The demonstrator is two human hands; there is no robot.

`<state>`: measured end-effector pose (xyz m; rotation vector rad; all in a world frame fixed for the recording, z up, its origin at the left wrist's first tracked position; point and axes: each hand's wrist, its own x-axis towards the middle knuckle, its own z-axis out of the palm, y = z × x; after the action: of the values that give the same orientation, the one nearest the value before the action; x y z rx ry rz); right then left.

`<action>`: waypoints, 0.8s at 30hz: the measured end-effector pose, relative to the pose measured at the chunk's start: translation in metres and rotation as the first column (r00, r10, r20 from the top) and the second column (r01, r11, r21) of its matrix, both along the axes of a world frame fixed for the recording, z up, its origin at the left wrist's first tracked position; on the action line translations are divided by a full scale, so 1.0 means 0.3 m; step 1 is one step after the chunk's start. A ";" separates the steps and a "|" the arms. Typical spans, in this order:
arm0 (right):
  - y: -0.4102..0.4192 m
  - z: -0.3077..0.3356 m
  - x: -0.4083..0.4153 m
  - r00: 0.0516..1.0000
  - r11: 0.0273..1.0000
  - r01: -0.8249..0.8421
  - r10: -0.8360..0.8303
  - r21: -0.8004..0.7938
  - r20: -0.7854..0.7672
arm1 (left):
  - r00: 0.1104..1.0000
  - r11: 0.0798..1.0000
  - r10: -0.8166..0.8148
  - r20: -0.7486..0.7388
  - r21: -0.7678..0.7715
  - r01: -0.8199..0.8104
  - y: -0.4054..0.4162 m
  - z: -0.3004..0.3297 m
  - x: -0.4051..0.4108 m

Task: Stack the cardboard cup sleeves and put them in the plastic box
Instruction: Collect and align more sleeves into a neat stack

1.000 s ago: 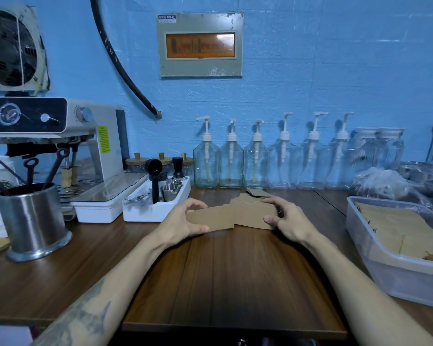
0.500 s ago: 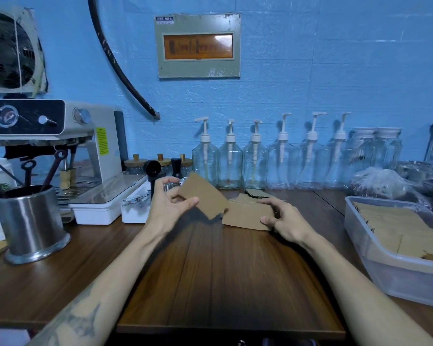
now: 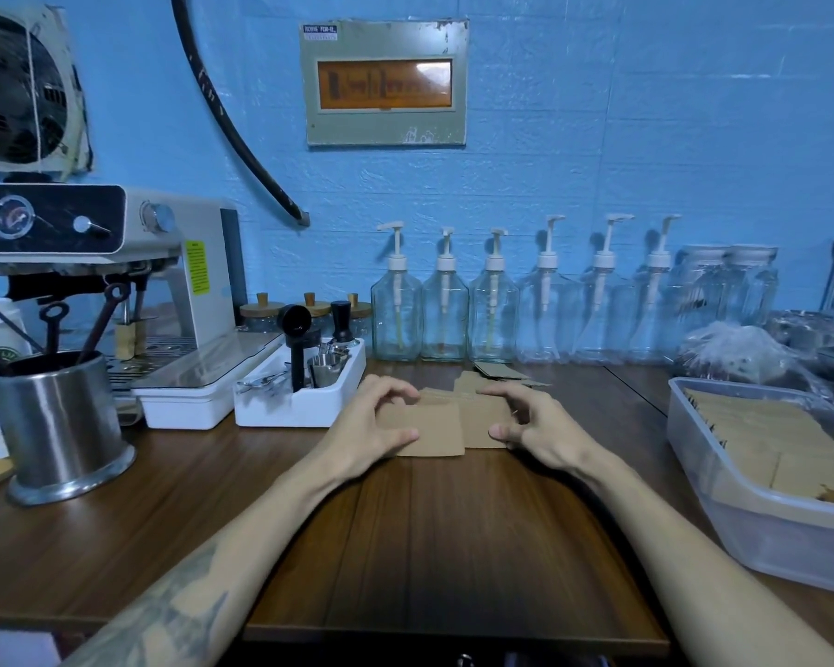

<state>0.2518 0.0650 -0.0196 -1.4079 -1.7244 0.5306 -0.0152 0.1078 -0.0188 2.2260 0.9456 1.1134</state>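
Your left hand (image 3: 374,426) sits on the near-left end of the flat brown cardboard cup sleeve (image 3: 432,429) lying on the dark wooden counter (image 3: 434,531), thumb laid along its front edge and fingers curled over its far edge, so it grips that sleeve. Your right hand (image 3: 533,426) takes the other side: its thumb presses the front edge of the overlapping brown sleeves (image 3: 482,423) beneath, and its fingers arch over their far side, holding them. The top sleeve overlaps the ones under it, shifted to the left and not squared up. A few more loose sleeves (image 3: 497,371) lie just behind, near the row of clear glass pump bottles (image 3: 444,310). The clear plastic box (image 3: 761,522) stands well to your right on the counter, with flat brown sleeves (image 3: 790,440) already inside it. To your left are a white tool tray (image 3: 299,402) and a steel cup (image 3: 59,426).
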 end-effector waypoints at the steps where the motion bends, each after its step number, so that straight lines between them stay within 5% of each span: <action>1: -0.001 0.003 -0.008 1.000 1.000 -0.024 0.024 -0.006 -0.002 | 1.000 0.999 0.021 -0.017 -0.023 -0.022 -0.002 -0.003 0.002; 8: -0.013 0.017 -0.063 0.993 0.995 -0.090 0.092 -0.040 0.071 | 1.000 0.980 -0.007 -0.012 -0.201 0.005 0.006 -0.012 0.005; 13: -0.026 0.025 -0.127 0.977 0.975 -0.199 0.206 -0.101 0.062 | 0.997 0.988 -0.067 -0.028 -0.143 0.062 0.006 -0.018 0.007; 24: 0.003 -0.005 -0.139 0.959 0.996 -0.087 0.079 0.020 0.272 | 0.997 0.992 -0.064 -0.051 -0.111 0.058 0.030 -0.023 -0.017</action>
<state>0.2099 0.0661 -0.0211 -1.4429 -2.0082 0.3647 -0.0202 0.1167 -0.0256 2.1906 0.9308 0.9552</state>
